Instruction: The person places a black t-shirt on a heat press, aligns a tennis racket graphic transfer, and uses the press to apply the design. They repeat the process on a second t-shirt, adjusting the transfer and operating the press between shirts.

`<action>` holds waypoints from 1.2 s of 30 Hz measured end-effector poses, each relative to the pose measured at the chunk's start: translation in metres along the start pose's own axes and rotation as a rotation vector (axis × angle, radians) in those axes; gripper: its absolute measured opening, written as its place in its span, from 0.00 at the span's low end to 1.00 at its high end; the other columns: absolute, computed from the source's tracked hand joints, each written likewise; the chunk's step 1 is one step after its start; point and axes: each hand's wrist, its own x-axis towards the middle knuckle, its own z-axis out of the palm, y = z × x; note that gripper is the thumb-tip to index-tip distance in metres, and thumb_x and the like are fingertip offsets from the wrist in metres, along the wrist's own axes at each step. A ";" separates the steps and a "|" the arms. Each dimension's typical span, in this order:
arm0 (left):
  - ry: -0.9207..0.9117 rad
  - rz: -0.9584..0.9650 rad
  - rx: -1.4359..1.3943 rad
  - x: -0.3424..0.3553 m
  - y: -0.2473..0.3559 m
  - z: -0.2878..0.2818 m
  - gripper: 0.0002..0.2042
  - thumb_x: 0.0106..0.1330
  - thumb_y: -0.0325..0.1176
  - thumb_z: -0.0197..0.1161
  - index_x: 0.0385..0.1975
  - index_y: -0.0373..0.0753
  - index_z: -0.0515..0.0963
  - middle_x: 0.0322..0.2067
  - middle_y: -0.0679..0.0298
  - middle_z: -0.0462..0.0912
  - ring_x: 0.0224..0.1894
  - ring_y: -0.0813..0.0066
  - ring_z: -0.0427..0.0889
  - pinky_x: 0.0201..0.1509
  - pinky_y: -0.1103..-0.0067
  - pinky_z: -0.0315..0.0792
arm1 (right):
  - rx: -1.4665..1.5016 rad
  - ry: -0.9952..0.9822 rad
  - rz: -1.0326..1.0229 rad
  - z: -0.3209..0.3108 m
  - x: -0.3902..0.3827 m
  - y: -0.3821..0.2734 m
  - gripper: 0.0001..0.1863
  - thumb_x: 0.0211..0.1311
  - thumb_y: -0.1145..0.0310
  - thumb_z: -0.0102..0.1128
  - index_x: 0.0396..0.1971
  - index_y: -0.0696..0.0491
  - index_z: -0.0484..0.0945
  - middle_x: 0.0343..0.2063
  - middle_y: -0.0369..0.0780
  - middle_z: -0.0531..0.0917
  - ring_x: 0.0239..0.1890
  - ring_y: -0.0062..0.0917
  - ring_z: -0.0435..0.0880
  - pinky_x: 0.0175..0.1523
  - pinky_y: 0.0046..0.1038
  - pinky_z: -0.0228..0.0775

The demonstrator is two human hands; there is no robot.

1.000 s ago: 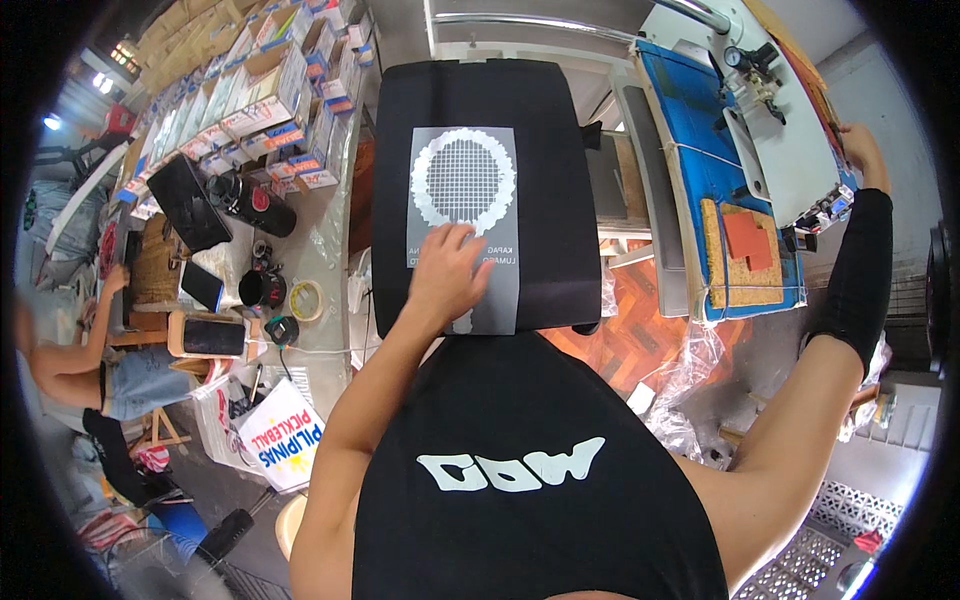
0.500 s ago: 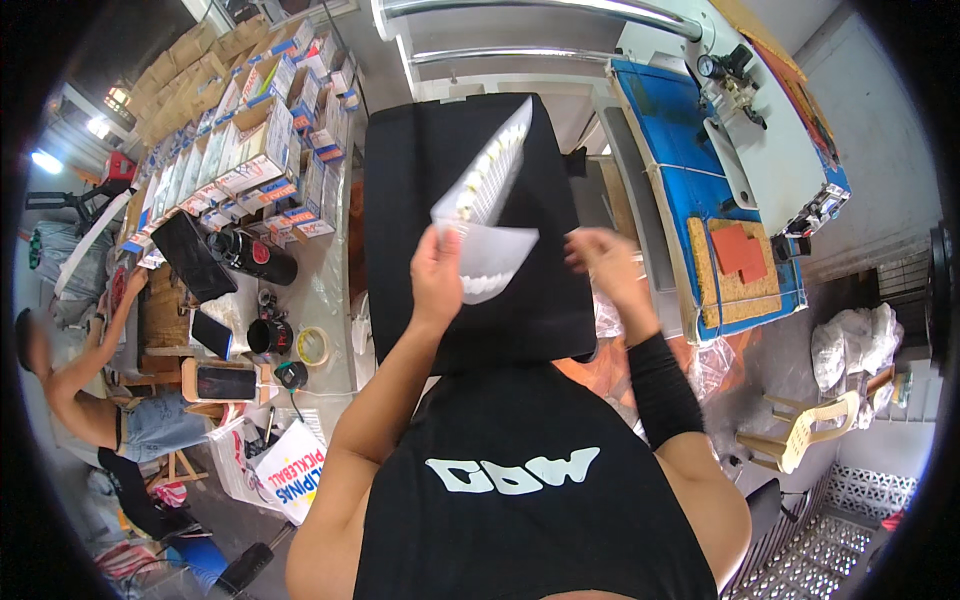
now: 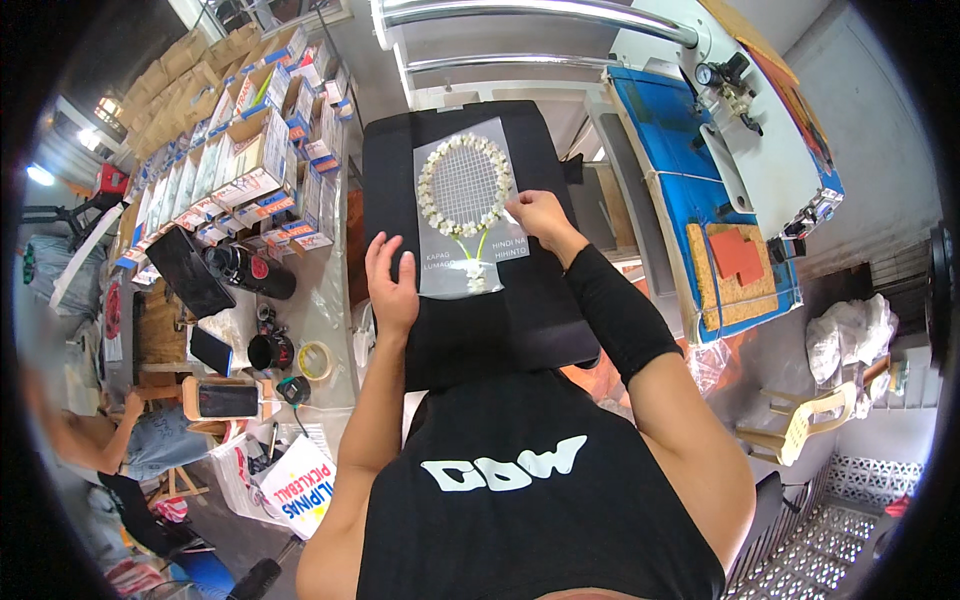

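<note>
A clear printed transfer film (image 3: 433,268) lies on black fabric (image 3: 460,335) spread over a flat rectangular bed in front of me. Its print shows a racket shape ringed with white flowers, green stems and white lettering. At the film's right edge my right hand (image 3: 540,220) is closed, thumb and fingertips pinching it. My left hand (image 3: 394,285) rests beside the film's lower left edge, fingers spread and holding nothing. A black sleeve covers my right forearm.
At the left, a table (image 3: 325,280) carries stacked cardboard boxes (image 3: 255,150), a black bottle (image 3: 255,270), a mug and tape. A machine with a pressure gauge (image 3: 711,74) and blue panel (image 3: 690,160) stands right. Another person (image 3: 95,440) is far left.
The film, held up and bent in my left hand before, now lies flat on the black fabric. My left hand let go and moved left; my right hand came in to the film's edge.
</note>
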 end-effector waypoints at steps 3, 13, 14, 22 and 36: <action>-0.362 0.309 0.312 0.005 -0.008 -0.003 0.16 0.66 0.37 0.68 0.51 0.39 0.83 0.61 0.55 0.77 0.69 0.50 0.70 0.75 0.50 0.59 | -0.538 0.404 -0.435 -0.005 -0.001 -0.002 0.14 0.65 0.63 0.69 0.41 0.59 0.84 0.31 0.42 0.86 0.31 0.38 0.85 0.40 0.38 0.79; -0.530 0.370 0.535 -0.011 -0.005 -0.002 0.23 0.58 0.43 0.75 0.53 0.42 0.82 0.64 0.60 0.76 0.76 0.50 0.60 0.78 0.38 0.37 | -0.732 0.293 -0.848 -0.008 -0.074 0.042 0.18 0.61 0.63 0.69 0.49 0.56 0.83 0.55 0.45 0.80 0.64 0.44 0.73 0.68 0.46 0.64; -0.553 0.361 0.528 -0.011 -0.005 -0.006 0.24 0.58 0.42 0.76 0.54 0.43 0.82 0.64 0.61 0.75 0.76 0.50 0.59 0.78 0.38 0.36 | -0.716 0.307 -0.844 -0.007 -0.076 0.043 0.19 0.61 0.63 0.69 0.49 0.56 0.83 0.55 0.45 0.80 0.64 0.44 0.73 0.68 0.47 0.64; -0.549 0.350 0.471 -0.020 -0.011 -0.020 0.24 0.56 0.39 0.75 0.54 0.41 0.82 0.65 0.61 0.75 0.76 0.50 0.60 0.79 0.40 0.40 | -0.781 0.295 -0.835 0.000 -0.088 0.053 0.18 0.63 0.63 0.69 0.51 0.53 0.83 0.57 0.46 0.79 0.67 0.45 0.71 0.73 0.49 0.60; -0.471 0.361 0.431 -0.022 -0.013 -0.017 0.24 0.56 0.36 0.74 0.53 0.40 0.82 0.64 0.59 0.77 0.74 0.49 0.64 0.79 0.44 0.45 | -0.745 0.319 -0.829 0.003 -0.086 0.060 0.17 0.61 0.65 0.70 0.50 0.51 0.84 0.59 0.49 0.78 0.68 0.48 0.72 0.75 0.54 0.58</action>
